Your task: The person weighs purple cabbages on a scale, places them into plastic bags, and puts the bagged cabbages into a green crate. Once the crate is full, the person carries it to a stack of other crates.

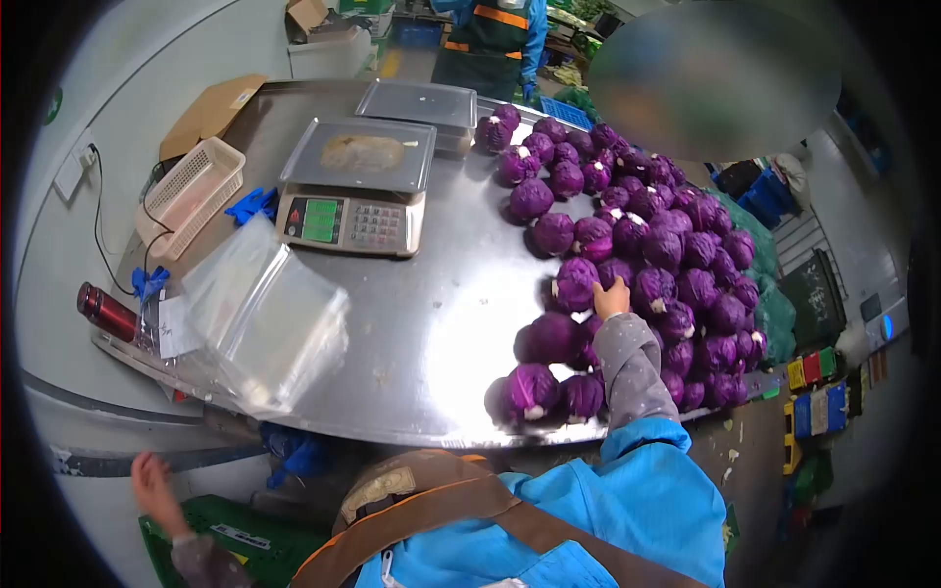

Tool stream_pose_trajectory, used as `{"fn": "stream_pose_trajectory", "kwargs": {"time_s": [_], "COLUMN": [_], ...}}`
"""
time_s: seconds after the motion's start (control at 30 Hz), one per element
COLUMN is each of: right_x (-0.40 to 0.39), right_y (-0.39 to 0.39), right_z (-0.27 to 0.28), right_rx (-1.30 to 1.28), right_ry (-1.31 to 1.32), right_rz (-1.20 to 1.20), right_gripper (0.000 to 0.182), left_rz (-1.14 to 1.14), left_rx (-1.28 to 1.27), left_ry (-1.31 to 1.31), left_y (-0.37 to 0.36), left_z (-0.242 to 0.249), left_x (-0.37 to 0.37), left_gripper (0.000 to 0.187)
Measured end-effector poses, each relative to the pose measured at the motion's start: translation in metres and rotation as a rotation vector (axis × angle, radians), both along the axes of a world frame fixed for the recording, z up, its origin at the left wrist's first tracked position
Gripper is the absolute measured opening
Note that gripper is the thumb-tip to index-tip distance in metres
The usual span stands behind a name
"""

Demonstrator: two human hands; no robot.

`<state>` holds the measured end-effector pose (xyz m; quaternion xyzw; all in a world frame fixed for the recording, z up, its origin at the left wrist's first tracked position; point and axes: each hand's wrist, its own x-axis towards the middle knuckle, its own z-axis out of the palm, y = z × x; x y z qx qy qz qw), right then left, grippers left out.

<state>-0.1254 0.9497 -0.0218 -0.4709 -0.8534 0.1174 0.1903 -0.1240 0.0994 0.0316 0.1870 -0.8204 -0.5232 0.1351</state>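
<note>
My right hand reaches into a heap of red cabbages on the right side of the steel table. Its thumb and forefinger are apart, beside a red cabbage with a pale cut stem. Whether the fingertips press on a cabbage, I cannot make out. Low on the left, my left hand hangs off the table above a green crate, slightly blurred, fingers loosely stretched and holding nothing. A few cabbages, one being a red cabbage, lie along the table's near edge.
A digital scale stands towards the back left, with another scale behind it. Clear plastic bags lie stacked at the left edge, near a white basket and a red flask. Another person stands beyond the table.
</note>
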Motion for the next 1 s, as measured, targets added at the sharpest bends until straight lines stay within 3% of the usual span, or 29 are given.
{"fn": "stream_pose_trajectory", "kwargs": {"time_s": [0.03, 0.07, 0.1, 0.13, 0.17, 0.2, 0.23, 0.27, 0.3, 0.4, 0.47, 0.5, 0.57, 0.6, 0.63, 0.7, 0.73, 0.83, 0.93, 1.0], "right_x": [-0.006, -0.013, -0.021, -0.029, -0.033, -0.033, -0.04, -0.05, -0.062, -0.101, -0.13, -0.139, -0.152, -0.156, -0.152, -0.138, -0.129, -0.087, -0.057, -0.048], "right_y": [0.017, 0.024, 0.023, -0.006, -0.029, -0.043, -0.051, -0.043, -0.057, -0.055, -0.06, -0.064, -0.072, -0.063, -0.058, -0.045, -0.058, -0.088, -0.216, -0.266], "right_z": [-0.015, -0.025, -0.018, -0.002, 0.001, 0.006, 0.02, 0.009, 0.019, -0.017, -0.037, -0.037, -0.033, -0.04, -0.031, -0.04, -0.034, -0.051, 0.029, 0.037], "right_rx": [0.007, -0.013, -0.284, -0.229, 0.014, 0.128, 0.009, -0.068, -0.016, -0.101, -0.843, -0.85, -0.603, -0.679, -0.81, -1.356, -1.49, -1.899, -2.091, -2.125], "right_ry": [-0.024, -0.05, -0.12, -0.146, -0.22, -0.162, -0.118, 0.001, -0.066, -0.067, 0.279, 0.276, 0.158, 0.225, 0.196, 0.495, 0.617, 0.975, 1.173, 1.185], "right_rz": [-0.026, 0.019, 0.121, 0.107, 0.114, 0.291, 0.452, 0.547, 0.446, 0.608, 0.654, 0.657, 0.683, 0.682, 0.634, 0.603, 0.611, 0.567, 0.386, 0.374], "right_gripper": [0.067, 0.071, 0.071, 0.066, 0.061, 0.058, 0.057, 0.057, 0.068, 0.074, 0.074, 0.074, 0.071, 0.073, 0.067, 0.061, 0.06, 0.066, 0.064, 0.062], "left_rz": [-0.079, -0.178, -0.347, -0.375, -0.416, -0.508, -0.569, -0.62, -0.648, -0.682, -0.681, -0.741, -0.803, -0.829, -0.849, -0.82, -0.796, -0.738, -0.902, -0.858], "left_rx": [0.036, 0.174, 0.132, -0.102, -0.349, -0.458, -0.576, -0.705, -0.8, -0.984, -1.063, -1.061, -1.06, -0.996, -0.926, -0.991, -1.065, -0.946, -0.978, -1.106], "left_ry": [-0.055, 0.103, 0.025, 0.019, -0.11, 0.026, 0.018, -0.165, -0.175, -0.265, -0.344, -0.34, -0.339, -0.209, -0.077, -0.088, -0.109, -0.117, -0.093, 0.072], "left_y": [0.042, 0.083, 0.12, 0.166, 0.204, 0.215, 0.23, 0.242, 0.253, 0.269, 0.262, 0.247, 0.237, 0.232, 0.234, 0.258, 0.263, 0.25, 0.251, 0.238], "left_z": [-0.006, -0.027, -0.03, -0.025, -0.012, -0.043, -0.059, -0.07, -0.077, -0.085, -0.11, -0.141, -0.144, -0.146, -0.134, -0.087, -0.073, -0.118, -0.09, -0.103], "left_x": [-0.028, -0.053, -0.075, -0.087, -0.1, -0.115, -0.13, -0.143, -0.15, -0.155, -0.157, -0.163, -0.165, -0.161, -0.158, -0.152, -0.15, -0.158, -0.164, -0.162], "left_gripper": [0.026, 0.022, 0.019, 0.015, 0.012, 0.015, 0.014, 0.011, 0.011, 0.017, 0.022, 0.026, 0.03, 0.03, 0.031, 0.025, 0.019, 0.018, 0.018, 0.019]}}
